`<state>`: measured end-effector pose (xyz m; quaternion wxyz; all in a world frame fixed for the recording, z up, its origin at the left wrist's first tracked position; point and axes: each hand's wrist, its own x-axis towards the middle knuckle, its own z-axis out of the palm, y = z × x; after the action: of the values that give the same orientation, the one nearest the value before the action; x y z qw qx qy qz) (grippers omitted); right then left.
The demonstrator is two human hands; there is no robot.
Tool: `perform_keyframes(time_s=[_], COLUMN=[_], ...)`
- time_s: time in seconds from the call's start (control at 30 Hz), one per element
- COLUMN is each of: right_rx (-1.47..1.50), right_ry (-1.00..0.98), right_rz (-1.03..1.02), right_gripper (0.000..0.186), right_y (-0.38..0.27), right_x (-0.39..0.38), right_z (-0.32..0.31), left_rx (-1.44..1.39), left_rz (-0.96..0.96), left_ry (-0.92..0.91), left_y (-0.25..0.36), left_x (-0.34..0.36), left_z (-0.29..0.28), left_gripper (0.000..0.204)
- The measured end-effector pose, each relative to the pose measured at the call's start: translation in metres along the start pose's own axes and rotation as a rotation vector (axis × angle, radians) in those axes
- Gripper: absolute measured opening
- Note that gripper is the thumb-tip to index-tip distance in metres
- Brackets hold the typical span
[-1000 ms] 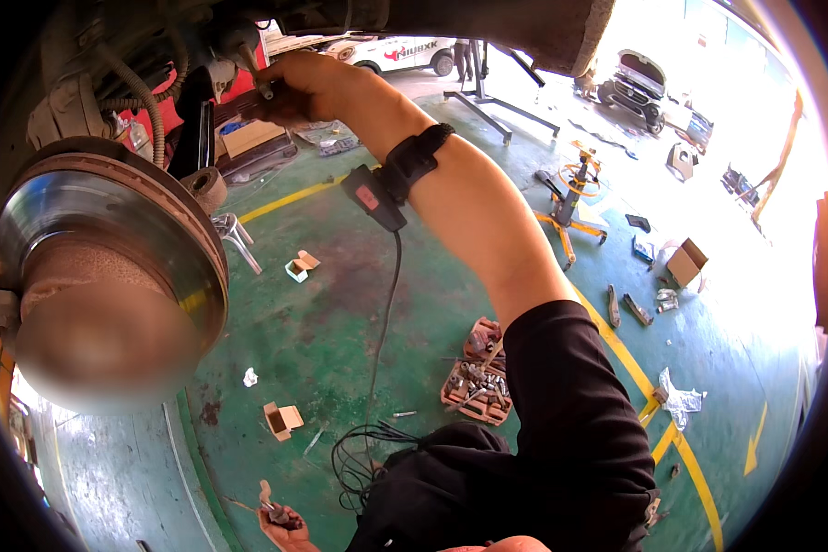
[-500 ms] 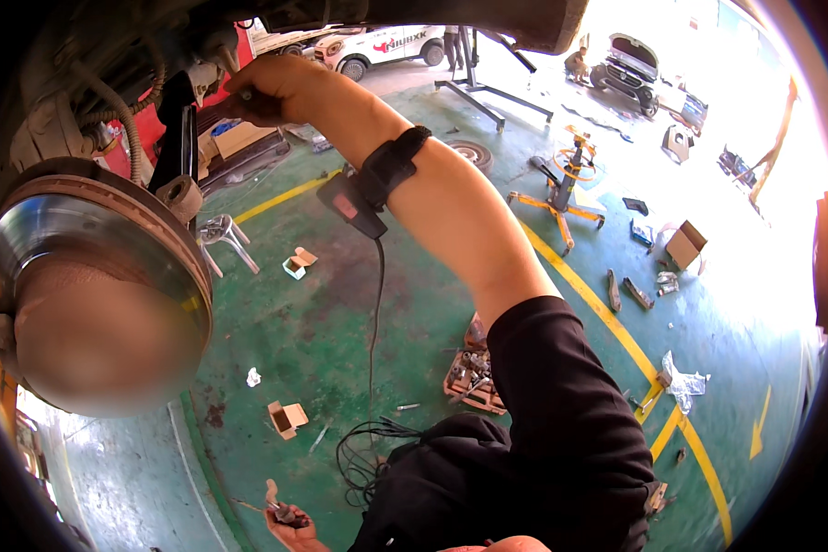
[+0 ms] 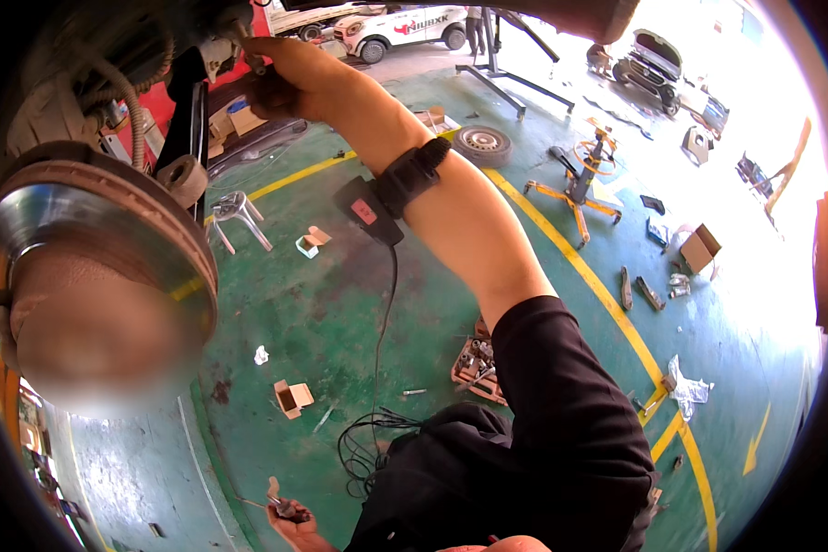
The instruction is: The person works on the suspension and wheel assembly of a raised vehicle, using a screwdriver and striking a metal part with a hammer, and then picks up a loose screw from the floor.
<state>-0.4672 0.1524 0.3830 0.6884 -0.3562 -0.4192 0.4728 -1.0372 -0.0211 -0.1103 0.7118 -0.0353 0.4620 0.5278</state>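
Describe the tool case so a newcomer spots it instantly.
From the brake disc at far left, cross the green floor rightward to the black sleeve. The reddish tool case shows beside it, partly hidden. Unlike the open cartons, it's packed with metal pieces.

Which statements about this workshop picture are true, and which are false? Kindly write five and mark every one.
1. The left hand holds a small metallic item. True.
2. The left hand is higher than the other one. False: the right hand is raised much higher.
3. A wheel covers the brake disc. False: the brake disc is exposed.
4. A wheel lies on the floor, to the right of the stool. True.
5. The far dark-fronted car has its hood closed. False: the hood is up.
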Motion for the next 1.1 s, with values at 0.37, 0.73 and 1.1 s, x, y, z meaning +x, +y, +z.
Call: perform_keyframes(time_s=[0.37, 0.73, 1.1], right_rx=[-0.001, -0.195, -0.410], right_ry=[0.098, 0.018, 0.129], right_rz=[0.018, 0.073, 0.092], right_gripper=[0.019, 0.016, 0.012], right_y=[0.003, -0.020, -0.013], right_x=[0.017, 0.003, 0.013], right_z=[-0.010, 0.000, 0.007], left_rx=[0.017, 0.032, 0.123], left_rz=[0.030, 0.025, 0.089], left_ry=[-0.103, -0.084, 0.042], left_y=[-0.003, -0.008, -0.014], left_x=[-0.009, -0.015, 0.005], left_z=[0.035, 0.002, -0.019], left_gripper=[0.033, 0.033, 0.031])
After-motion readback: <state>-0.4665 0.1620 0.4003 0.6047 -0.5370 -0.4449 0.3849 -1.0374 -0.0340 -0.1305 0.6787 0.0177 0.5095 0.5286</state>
